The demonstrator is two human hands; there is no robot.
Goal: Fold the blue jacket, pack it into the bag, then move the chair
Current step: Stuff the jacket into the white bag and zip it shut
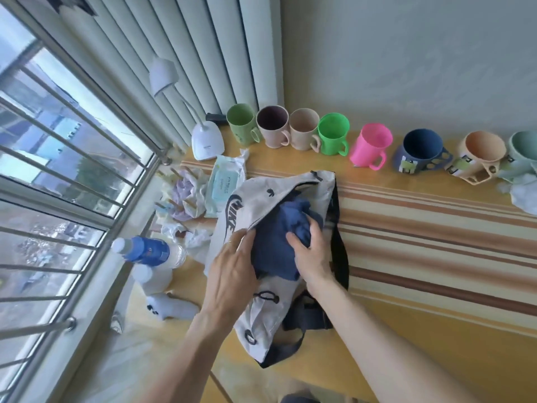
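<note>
Jacket in the bag, folks — the blue jacket is bundled up and sitting in the open mouth of the pale grey bag, which lies flat on the desk with its striped yellow cloth. Part of the blue fabric shows above the zip opening, the rest is tucked under the bag's upper flap.

Right hand is on top of the bundle, fingers curled round a fold of the blue cloth, thumb wrapped over it. Left hand comes in beside it, fingers fairly straight and spread, fingertips at the edge of the bag's opening where the grey flap meets the jacket; whether it pinches that edge or only presses on it, I cannot tell. The two hands are close, with the jacket between them.

The bag's dark strap runs along its right side and loops down toward the near edge of the desk.

Along the back, against the wall, a row of mugs: green mug, a bright green one, pink mug, dark blue mug and more to the right. On the left, a white desk lamp, a pack of wet wipes just beside the bag, and a water bottle with a blue label near the barred window.
</note>
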